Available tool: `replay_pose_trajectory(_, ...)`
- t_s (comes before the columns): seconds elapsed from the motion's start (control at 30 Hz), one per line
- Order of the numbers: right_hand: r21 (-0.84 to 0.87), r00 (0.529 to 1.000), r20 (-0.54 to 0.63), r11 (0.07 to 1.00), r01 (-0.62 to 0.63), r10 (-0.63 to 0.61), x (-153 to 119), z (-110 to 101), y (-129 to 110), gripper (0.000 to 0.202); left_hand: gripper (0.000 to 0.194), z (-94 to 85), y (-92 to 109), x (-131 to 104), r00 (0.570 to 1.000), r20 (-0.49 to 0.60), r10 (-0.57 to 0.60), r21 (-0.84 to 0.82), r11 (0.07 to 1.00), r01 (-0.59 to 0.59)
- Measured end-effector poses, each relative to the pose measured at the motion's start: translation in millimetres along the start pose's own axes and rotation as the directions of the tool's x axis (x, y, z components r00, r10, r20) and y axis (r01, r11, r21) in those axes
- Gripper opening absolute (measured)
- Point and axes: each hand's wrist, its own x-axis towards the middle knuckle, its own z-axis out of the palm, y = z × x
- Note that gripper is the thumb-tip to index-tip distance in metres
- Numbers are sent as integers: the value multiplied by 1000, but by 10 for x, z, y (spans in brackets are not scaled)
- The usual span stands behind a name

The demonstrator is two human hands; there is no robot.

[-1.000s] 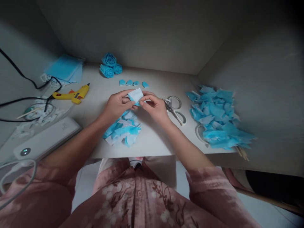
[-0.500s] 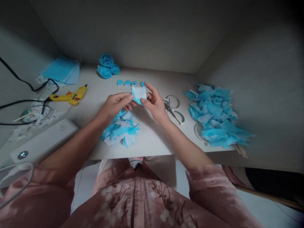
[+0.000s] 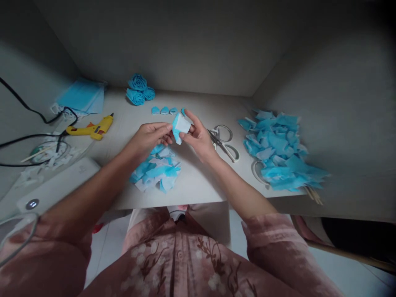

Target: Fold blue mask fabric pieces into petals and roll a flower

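Between my hands, above the table, is a small blue-and-white fabric piece (image 3: 183, 123) with its blue edge folded over. My left hand (image 3: 154, 138) pinches its left edge between thumb and fingers. At the other side my right hand (image 3: 199, 138) grips it with the thumb in front, the index finger stretched upward. Just beyond lies a row of several small folded blue pieces (image 3: 164, 110). Below my left hand is a loose pile of blue and white fabric pieces (image 3: 159, 171). Scissors (image 3: 223, 144) lie to the right of my right hand.
Blue fabric roses (image 3: 137, 90) stand at the back, with stacked face masks (image 3: 81, 97) to their left. A yellow glue gun (image 3: 93, 128), black cables and a white power bank (image 3: 58, 185) occupy the left. At right, a large fabric heap (image 3: 275, 144) lies near sticks (image 3: 314, 194) and a tape roll (image 3: 259, 173).
The fabric piece has turned in my fingers, going from nearly square-on to tilted, with a blue fold now showing along its left side. Both hands keep hold of it.
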Motion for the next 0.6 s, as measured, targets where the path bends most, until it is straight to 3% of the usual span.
replay_pose_trajectory(0.2, 23, 997, -61, 999, -36, 37, 30, -75, -49, 87, 33, 36, 23, 81, 999, 0, 35, 51, 998, -35)
replay_pose_trajectory(0.37, 47, 993, -39, 993, -107, 109, 55, -191, -111, 79, 33, 62, -34, 108, 995, 97, 31, 138, 990, -44)
replay_pose_trajectory(0.47, 21, 995, 5, 995, -100, 100, 36, -194, -125, 74, 31, 81, -54, 73, 994, 108, 32, 197, 979, -53)
replay_pose_trajectory(0.6, -47, 998, -32, 998, -50, 48, -8, -140, -165, 54, 32, 86, -41, 21, 995, 90, 30, 231, 972, -51)
